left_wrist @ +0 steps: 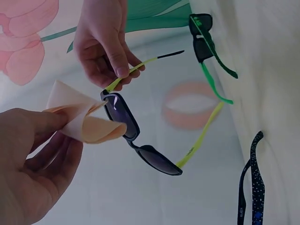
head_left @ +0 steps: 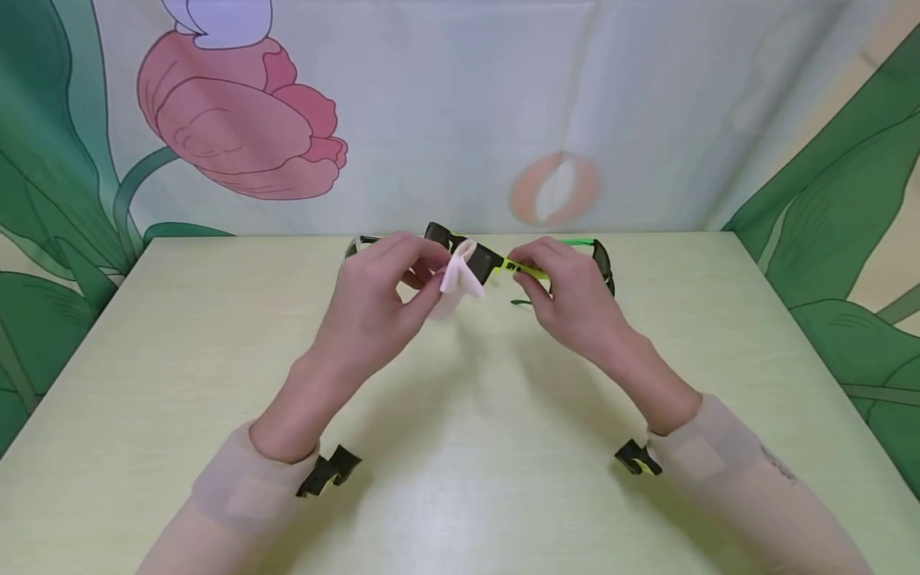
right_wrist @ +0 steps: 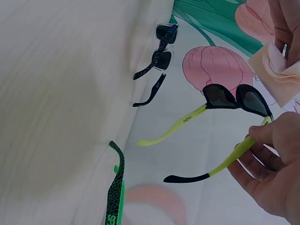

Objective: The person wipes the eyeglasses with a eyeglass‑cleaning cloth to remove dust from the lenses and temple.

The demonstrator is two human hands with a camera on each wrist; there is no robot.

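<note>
A pair of sunglasses (head_left: 483,266) with dark lenses, a black front and yellow-green temples is held up above the far part of the table. My right hand (head_left: 575,295) pinches one temple (right_wrist: 240,149) between thumb and fingers; the other temple (right_wrist: 180,124) sticks out unfolded. Between the thumb and fingers of my left hand (head_left: 377,299) is a folded pale pink cloth (left_wrist: 77,117). The cloth is close by the nearer lens (left_wrist: 121,115), partly covering it in the left wrist view; whether they touch I cannot tell.
Sunglasses with green temples (left_wrist: 202,40) lie at the table's far edge, behind my right hand. Another pair with a clear frame and speckled dark temples (right_wrist: 164,47) lies behind my left hand. A printed curtain (head_left: 431,120) hangs behind the pale table (head_left: 460,479).
</note>
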